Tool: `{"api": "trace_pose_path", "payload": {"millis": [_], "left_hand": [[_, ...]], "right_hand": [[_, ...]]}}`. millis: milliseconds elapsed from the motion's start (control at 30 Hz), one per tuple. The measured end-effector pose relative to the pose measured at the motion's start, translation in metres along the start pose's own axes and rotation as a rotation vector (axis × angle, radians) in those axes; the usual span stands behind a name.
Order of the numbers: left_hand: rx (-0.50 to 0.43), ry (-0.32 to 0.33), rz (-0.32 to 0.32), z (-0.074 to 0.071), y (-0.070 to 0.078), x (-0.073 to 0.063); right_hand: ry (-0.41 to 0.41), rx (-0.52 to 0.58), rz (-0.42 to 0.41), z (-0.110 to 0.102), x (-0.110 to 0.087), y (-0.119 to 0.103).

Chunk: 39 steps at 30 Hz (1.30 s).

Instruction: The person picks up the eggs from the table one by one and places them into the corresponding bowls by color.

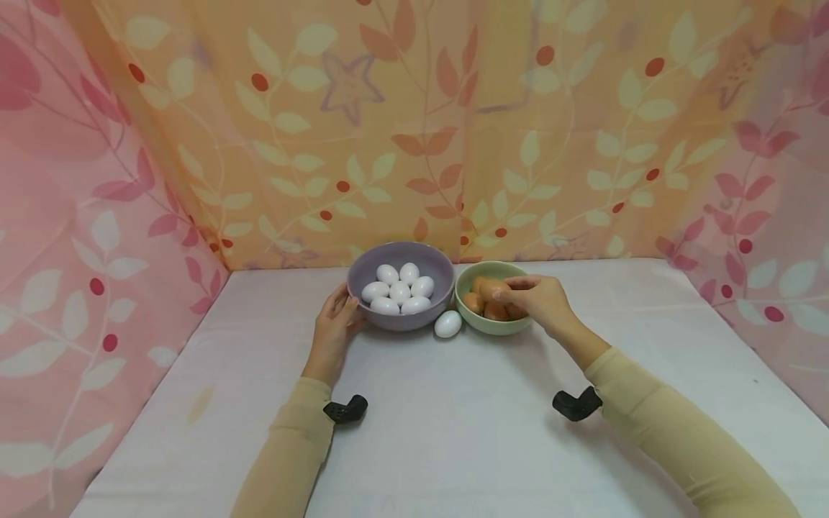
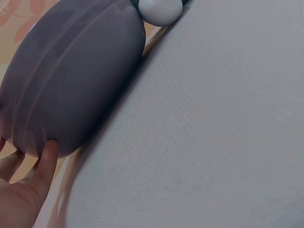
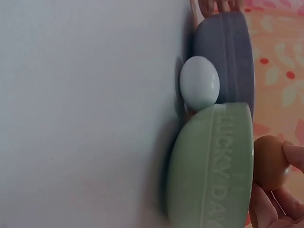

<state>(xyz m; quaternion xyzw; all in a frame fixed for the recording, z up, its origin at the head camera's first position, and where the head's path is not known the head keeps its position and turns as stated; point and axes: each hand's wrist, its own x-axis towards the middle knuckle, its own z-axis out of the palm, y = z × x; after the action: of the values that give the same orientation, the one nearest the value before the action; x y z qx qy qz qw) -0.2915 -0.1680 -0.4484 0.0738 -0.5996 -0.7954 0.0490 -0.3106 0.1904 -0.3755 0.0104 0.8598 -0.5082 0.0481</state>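
Note:
A purple bowl (image 1: 359, 306) holds several white eggs (image 1: 400, 293). My left hand (image 1: 333, 327) rests at its left side, and in the left wrist view the fingers (image 2: 47, 164) touch the bowl's outer wall. Right beside it stands a smaller green bowl (image 1: 495, 327) with several brown eggs (image 1: 473, 303). Over this bowl my right hand (image 1: 547, 302) pinches one brown egg (image 3: 270, 164) between thumb and fingers, at rim height. A single white egg (image 1: 448, 324) lies on the table in front of the gap, touching or nearly touching both bowls.
White cloth covers the table (image 1: 414, 432). Behind the bowls hangs an orange leaf-patterned curtain (image 1: 401, 158), close to their far rims. Pink patterned cloth (image 1: 58, 237) flanks the table on both sides. A black wrist device (image 1: 346, 409) juts from each sleeve.

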Motion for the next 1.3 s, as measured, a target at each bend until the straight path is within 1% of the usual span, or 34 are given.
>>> {"api": "trace_pose_path", "payload": {"millis": [267, 400, 600, 867, 1000, 1100, 1200, 1300], "left_hand": [[0.007, 0.001, -0.002, 0.0, 0.0, -0.001], [0.013, 0.003, -0.001, 0.002, 0.001, -0.002], [0.02, -0.004, 0.008, 0.002, 0.0, 0.0], [0.007, -0.008, -0.003, 0.0, -0.001, 0.001], [-0.004, -0.006, -0.003, 0.0, -0.001, 0.0], [-0.005, -0.003, -0.003, 0.001, -0.001, -0.001], [0.002, -0.007, -0.001, 0.001, -0.001, 0.0], [0.004, -0.001, 0.003, 0.0, 0.0, 0.0]], "right_hand": [[0.038, -0.069, -0.035, 0.003, 0.011, 0.003], [0.044, -0.089, -0.029, 0.004, 0.015, 0.005], [0.038, -0.085, -0.017, 0.006, 0.018, 0.009], [0.047, -0.094, -0.043, 0.011, 0.02, 0.009], [0.064, 0.0, -0.056, 0.012, 0.012, 0.006], [0.073, 0.095, -0.082, 0.014, -0.002, 0.0], [0.08, 0.147, -0.144, 0.022, -0.018, -0.006], [0.051, 0.22, -0.216, 0.036, -0.033, -0.01]]}}
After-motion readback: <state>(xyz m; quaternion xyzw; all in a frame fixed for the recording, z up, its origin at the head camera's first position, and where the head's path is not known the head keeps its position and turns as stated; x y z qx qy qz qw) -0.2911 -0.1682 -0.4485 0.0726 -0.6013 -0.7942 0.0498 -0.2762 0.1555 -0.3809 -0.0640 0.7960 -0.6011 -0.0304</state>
